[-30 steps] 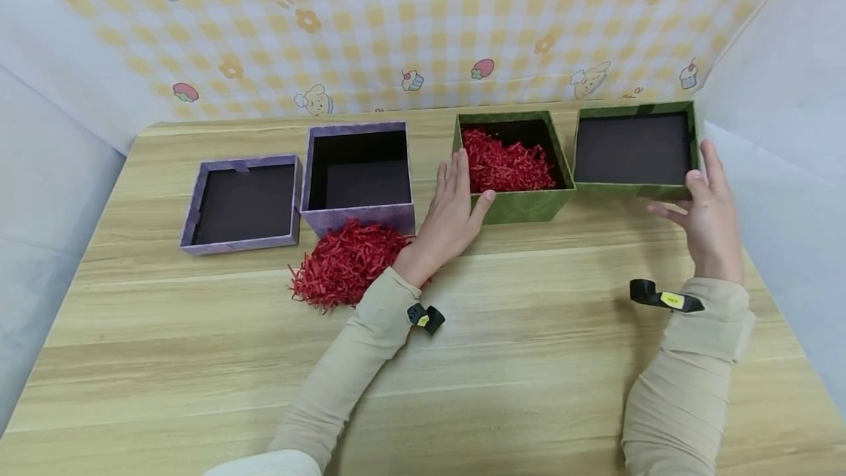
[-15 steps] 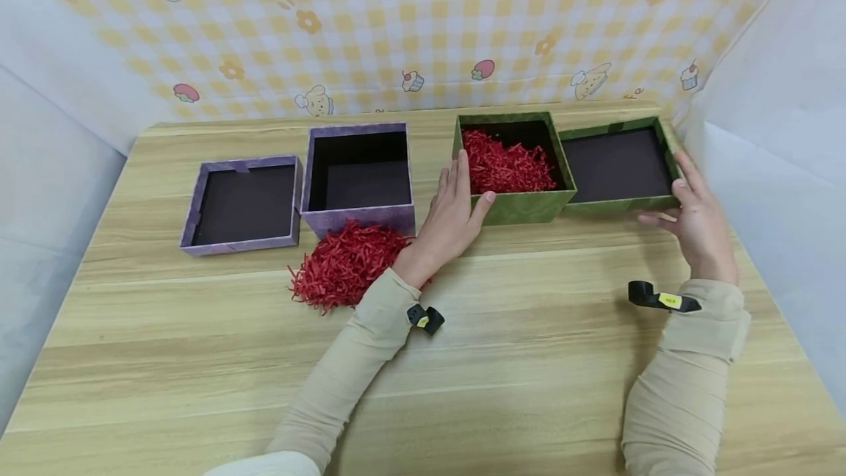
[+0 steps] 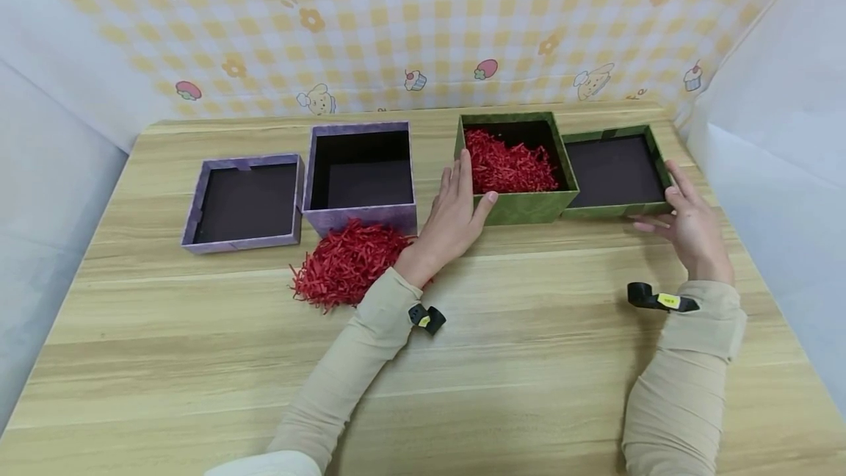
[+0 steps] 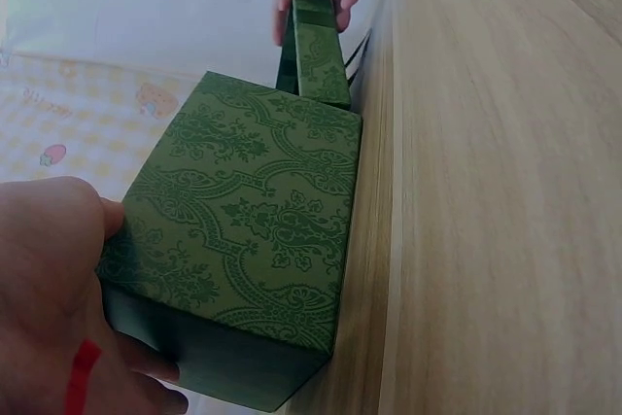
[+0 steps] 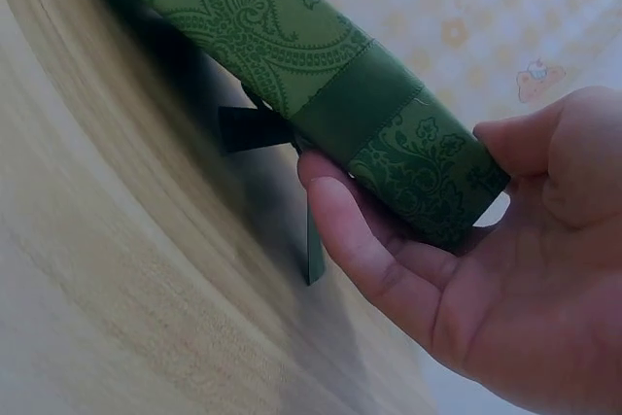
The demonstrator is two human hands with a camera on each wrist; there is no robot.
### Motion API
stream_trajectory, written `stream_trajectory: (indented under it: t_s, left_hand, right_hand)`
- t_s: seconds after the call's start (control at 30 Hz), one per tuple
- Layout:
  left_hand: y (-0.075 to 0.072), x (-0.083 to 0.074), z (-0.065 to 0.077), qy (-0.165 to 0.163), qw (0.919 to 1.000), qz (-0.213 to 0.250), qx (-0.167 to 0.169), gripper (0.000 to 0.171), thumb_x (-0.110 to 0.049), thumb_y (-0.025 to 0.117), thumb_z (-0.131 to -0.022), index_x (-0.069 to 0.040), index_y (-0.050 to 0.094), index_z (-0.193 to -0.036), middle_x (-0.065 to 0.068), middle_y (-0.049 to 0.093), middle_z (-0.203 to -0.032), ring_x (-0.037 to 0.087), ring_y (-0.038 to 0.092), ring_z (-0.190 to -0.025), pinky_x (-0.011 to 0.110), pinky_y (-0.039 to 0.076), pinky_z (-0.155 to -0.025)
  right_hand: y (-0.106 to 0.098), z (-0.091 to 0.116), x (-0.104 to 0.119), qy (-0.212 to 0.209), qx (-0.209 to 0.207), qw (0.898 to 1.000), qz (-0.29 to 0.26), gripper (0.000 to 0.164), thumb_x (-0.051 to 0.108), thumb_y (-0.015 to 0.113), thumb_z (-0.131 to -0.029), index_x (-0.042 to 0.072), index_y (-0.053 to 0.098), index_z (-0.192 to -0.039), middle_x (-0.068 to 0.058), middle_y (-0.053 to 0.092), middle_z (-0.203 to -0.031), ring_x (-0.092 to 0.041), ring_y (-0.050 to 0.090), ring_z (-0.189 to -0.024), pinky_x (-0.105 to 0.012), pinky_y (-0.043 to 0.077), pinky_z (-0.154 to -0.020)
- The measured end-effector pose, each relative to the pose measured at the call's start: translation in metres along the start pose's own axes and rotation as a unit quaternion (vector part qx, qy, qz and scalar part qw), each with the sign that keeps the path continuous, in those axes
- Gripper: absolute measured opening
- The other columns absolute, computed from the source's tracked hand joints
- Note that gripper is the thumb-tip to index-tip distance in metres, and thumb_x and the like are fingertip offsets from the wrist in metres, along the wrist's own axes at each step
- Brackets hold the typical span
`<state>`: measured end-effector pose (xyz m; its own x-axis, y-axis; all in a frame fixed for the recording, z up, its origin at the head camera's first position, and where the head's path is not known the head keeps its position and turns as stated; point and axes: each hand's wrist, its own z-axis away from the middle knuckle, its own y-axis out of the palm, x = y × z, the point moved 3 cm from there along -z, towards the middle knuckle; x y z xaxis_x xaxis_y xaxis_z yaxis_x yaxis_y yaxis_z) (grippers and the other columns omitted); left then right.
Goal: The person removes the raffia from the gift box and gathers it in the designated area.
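Note:
My left hand (image 3: 454,215) lies against the left side of a patterned green box (image 3: 522,208), fingers straight and thumb at its front corner. Red shredded paper (image 3: 505,164) partly fills this box. At the right end of the green box lid (image 3: 617,171), my right hand (image 3: 697,230) grips the edge, thumb above and fingers curled beneath. The lid lies inside up, its left end against the box. In the right wrist view, a dark green ribbon (image 5: 258,128) hangs below the lid (image 5: 321,75), close over the table.
An open purple box (image 3: 360,219) stands left of the green one, beside its purple lid (image 3: 241,244). A heap of red shredded paper (image 3: 344,267) lies before it, partly behind the left wrist. A checked yellow cloth (image 3: 277,50) hangs behind the wooden table (image 3: 515,380).
My right hand has brought the green lid left and down, from a raised position to beside the green box. My left hand has stayed at the box.

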<state>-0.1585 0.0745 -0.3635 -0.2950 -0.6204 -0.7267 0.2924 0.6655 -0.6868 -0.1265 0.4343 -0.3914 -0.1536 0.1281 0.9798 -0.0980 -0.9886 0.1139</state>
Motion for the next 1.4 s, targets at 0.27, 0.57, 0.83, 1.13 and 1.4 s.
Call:
stream_trajectory:
  t_s: [0.27,0.57,0.83,1.13,1.4]
  left_hand:
    - [-0.001,0.001,0.001,-0.003,1.0,-0.002,0.001,0.074,-0.048,0.029,-0.099,-0.014,-0.017,-0.146,0.016,0.0,-0.154,0.027,-0.009,-0.139,0.054,0.017,-0.106]
    - [-0.001,0.001,0.0,0.001,1.0,-0.004,-0.002,0.075,-0.05,0.028,-0.098,-0.014,-0.017,-0.147,0.016,0.001,-0.154,0.029,-0.008,-0.139,0.055,0.017,-0.106]
    - [0.0,-0.001,0.0,0.003,1.0,-0.004,-0.003,0.075,-0.05,0.028,-0.098,-0.013,-0.016,-0.147,0.016,0.002,-0.154,0.03,-0.007,-0.139,0.054,0.017,-0.106]
    - [-0.001,-0.001,0.0,0.005,0.9999,-0.009,-0.001,0.074,-0.049,0.027,-0.099,-0.012,-0.016,-0.146,0.015,0.0,-0.154,0.028,-0.009,-0.139,0.048,0.013,-0.109]
    - [-0.001,0.0,-0.001,0.012,0.9998,-0.014,-0.003,0.074,-0.047,0.028,-0.099,-0.009,-0.015,-0.147,0.013,-0.003,-0.154,0.024,-0.008,-0.139,0.039,0.005,-0.111]
  right_hand:
    - [-0.008,-0.008,-0.013,0.018,-0.003,0.999,0.027,0.051,0.033,0.043,-0.097,0.041,0.026,-0.145,0.018,-0.005,-0.151,-0.015,0.064,-0.089,-0.035,0.053,-0.074]
    - [0.023,0.008,0.011,0.056,-0.035,0.981,0.181,0.055,0.034,0.036,-0.1,0.038,0.012,-0.149,0.005,-0.01,-0.154,-0.012,0.041,-0.118,-0.018,0.048,-0.062]
    - [0.026,0.005,0.008,0.061,-0.047,0.954,0.289,0.065,0.046,0.037,-0.096,0.03,0.004,-0.15,-0.017,0.002,-0.153,-0.014,0.043,-0.105,-0.017,0.045,-0.06]
    - [0.028,0.002,0.007,0.057,-0.051,0.952,0.295,0.067,0.048,0.032,-0.097,0.027,-0.002,-0.15,-0.023,0.002,-0.152,-0.036,0.018,-0.134,-0.014,0.046,-0.065]
    - [0.026,0.003,0.009,0.04,-0.07,0.953,0.292,0.062,0.043,0.031,-0.099,0.024,0.003,-0.151,-0.026,0.012,-0.15,-0.034,0.028,-0.131,-0.017,0.05,-0.065]
